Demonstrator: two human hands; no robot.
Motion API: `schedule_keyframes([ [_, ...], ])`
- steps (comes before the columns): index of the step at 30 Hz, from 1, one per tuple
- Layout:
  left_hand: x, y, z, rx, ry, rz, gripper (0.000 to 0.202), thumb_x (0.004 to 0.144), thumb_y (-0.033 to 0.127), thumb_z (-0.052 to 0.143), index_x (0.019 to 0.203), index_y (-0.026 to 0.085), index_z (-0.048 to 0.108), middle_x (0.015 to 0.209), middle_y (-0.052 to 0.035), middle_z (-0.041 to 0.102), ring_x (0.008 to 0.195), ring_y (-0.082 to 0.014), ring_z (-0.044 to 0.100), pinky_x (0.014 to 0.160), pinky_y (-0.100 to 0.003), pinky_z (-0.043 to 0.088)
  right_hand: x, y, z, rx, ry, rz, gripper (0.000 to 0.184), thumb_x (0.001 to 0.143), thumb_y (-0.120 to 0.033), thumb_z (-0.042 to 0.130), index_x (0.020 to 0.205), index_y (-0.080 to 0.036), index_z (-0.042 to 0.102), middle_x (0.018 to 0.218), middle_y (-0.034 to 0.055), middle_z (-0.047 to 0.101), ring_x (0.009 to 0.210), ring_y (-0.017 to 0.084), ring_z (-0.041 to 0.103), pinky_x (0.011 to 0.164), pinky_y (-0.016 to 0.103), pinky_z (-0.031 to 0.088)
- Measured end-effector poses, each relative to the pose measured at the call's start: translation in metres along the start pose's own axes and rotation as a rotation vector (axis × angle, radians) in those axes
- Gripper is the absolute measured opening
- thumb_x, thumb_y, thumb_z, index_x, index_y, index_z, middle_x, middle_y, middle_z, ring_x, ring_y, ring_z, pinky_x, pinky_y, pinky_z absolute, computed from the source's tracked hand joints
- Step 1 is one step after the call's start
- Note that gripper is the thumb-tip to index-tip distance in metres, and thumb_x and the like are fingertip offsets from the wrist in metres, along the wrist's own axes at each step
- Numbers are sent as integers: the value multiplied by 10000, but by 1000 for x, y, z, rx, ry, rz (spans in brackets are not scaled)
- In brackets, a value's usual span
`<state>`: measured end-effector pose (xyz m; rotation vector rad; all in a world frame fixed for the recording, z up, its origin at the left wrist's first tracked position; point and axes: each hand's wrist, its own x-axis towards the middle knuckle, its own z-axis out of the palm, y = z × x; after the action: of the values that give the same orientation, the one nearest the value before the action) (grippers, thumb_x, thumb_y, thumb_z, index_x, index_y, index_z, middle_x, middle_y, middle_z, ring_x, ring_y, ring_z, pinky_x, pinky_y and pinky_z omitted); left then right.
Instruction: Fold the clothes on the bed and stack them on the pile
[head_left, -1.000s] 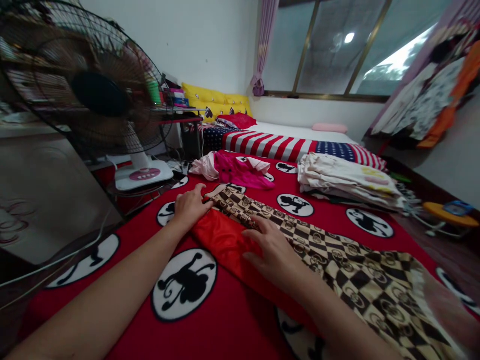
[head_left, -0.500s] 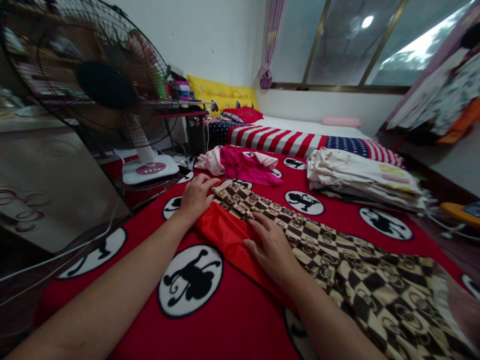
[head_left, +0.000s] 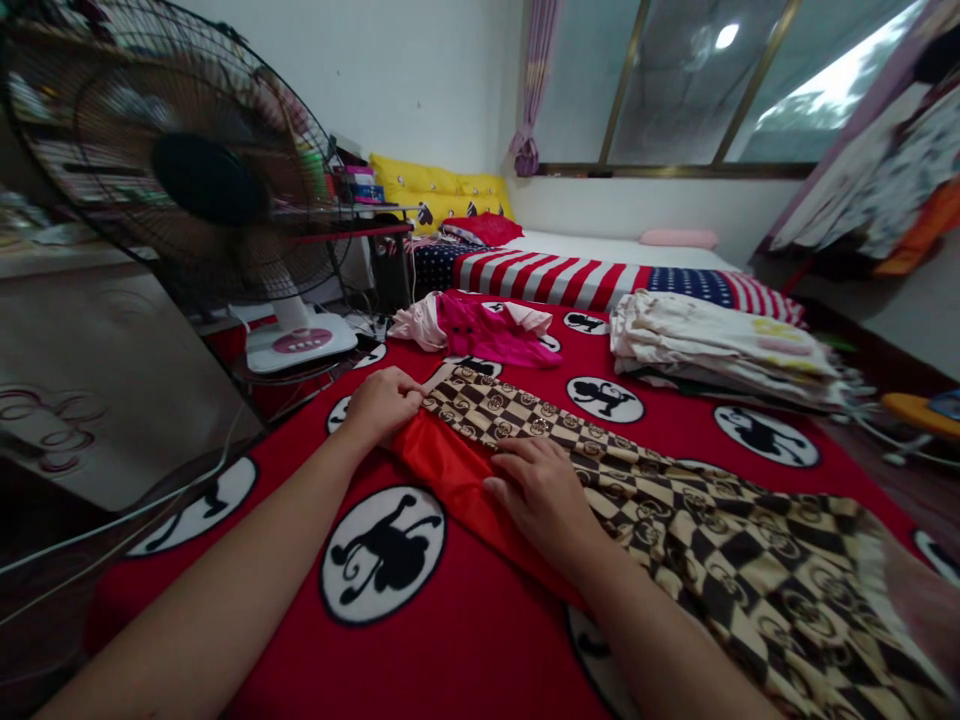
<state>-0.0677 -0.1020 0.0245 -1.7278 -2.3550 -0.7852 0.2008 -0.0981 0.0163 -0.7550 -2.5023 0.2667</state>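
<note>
A beige and dark-brown checkered garment (head_left: pixel 645 490) lies stretched across the bed from its far-left end to the lower right. Along its near side runs a strip of shiny red cloth (head_left: pixel 457 480). My left hand (head_left: pixel 388 402) has its fingers curled and closed on the garment's far-left corner, by the pale edge. Lower and to the right, my right hand (head_left: pixel 541 495) rests palm down where the red cloth meets the checks, its fingers slightly bent and the thumb apart on the red. Its palm side is hidden.
Under everything spreads a red blanket (head_left: pixel 277 610) with monkey circles. Beyond the garment lie a crumpled magenta and pink garment (head_left: pixel 487 330) and a stack of folded pale clothes (head_left: pixel 720 350). A standing fan (head_left: pixel 300 335) is at the left, a flag-striped bed (head_left: pixel 555 278) behind.
My left hand's fingers, stretched out before, have curled in at the garment's corner. My right hand's fingers have drawn together and bent a little, almost in the same place.
</note>
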Motion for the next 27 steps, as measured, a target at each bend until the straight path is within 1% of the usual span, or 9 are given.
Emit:
schedule_keyframes([
  [3, -1, 0, 3, 50, 0, -128, 360, 784, 503, 522, 834, 216, 735, 953, -66, 717, 885, -243, 647, 775, -309, 484, -1, -3, -1, 21, 52, 6, 177, 908, -299, 553, 954, -210, 699, 1105, 66, 667, 1030, 233, 563, 932, 401, 409],
  [5, -1, 1, 4, 91, -34, -200, 530, 718, 643, 550, 982, 206, 691, 1001, -102, 713, 924, -284, 650, 761, -334, 483, -2, -4, -1, 32, 47, -7, 172, 909, -293, 550, 938, -211, 699, 1102, 63, 668, 1027, 230, 572, 929, 400, 412],
  [7, 0, 1, 4, 128, -85, -258, 699, 656, 723, 560, 1104, 192, 634, 1056, -142, 699, 969, -326, 643, 743, -356, 479, -3, -5, 0, 43, 40, -11, 163, 907, -285, 551, 933, -216, 696, 1125, 64, 662, 1038, 230, 578, 928, 400, 418],
  [9, 1, 0, 4, 150, -143, -271, 719, 634, 750, 554, 1059, 177, 645, 1054, -170, 693, 969, -352, 641, 723, -368, 474, -4, -6, 0, 60, 44, -6, 156, 903, -274, 553, 950, -216, 689, 1157, 70, 649, 1056, 232, 579, 931, 397, 425],
  [12, 2, 4, 1, 93, -175, -205, 564, 653, 678, 586, 879, 167, 666, 939, -148, 707, 876, -324, 652, 679, -349, 465, -4, -8, 0, 138, 69, 10, 173, 890, -239, 554, 1022, -214, 663, 1171, 74, 638, 1072, 226, 580, 939, 382, 439],
  [16, -6, 27, -10, -144, -22, -28, 409, 645, 482, 675, 907, 170, 650, 906, -67, 698, 817, -240, 637, 680, -297, 464, 5, -14, 0, 444, 128, 149, 359, 846, -238, 582, 1203, -205, 558, 1172, 89, 630, 1011, 205, 616, 893, 357, 489],
  [18, -15, 44, -15, -297, -22, 99, 369, 641, 421, 691, 906, 168, 649, 880, -41, 694, 783, -207, 630, 680, -280, 468, 13, -18, 3, 690, 160, 264, 520, 808, -293, 623, 1292, -190, 464, 1179, 110, 624, 971, 207, 637, 828, 348, 523],
  [23, -40, 77, -18, -595, -219, 303, 288, 614, 256, 664, 880, 145, 676, 875, -47, 707, 785, -198, 648, 731, -284, 506, 29, -30, 17, 1073, 250, 370, 619, 684, -349, 749, 1216, -194, 473, 1095, 79, 662, 952, 214, 654, 838, 341, 523],
  [27, -49, 76, -20, -880, -562, 218, 508, 636, 245, 663, 1137, 161, 642, 1071, -79, 710, 937, -236, 673, 828, -341, 540, 32, -29, 31, 1139, 425, 452, 576, 644, -298, 761, 1160, -206, 524, 1074, 47, 671, 957, 208, 644, 863, 341, 509],
])
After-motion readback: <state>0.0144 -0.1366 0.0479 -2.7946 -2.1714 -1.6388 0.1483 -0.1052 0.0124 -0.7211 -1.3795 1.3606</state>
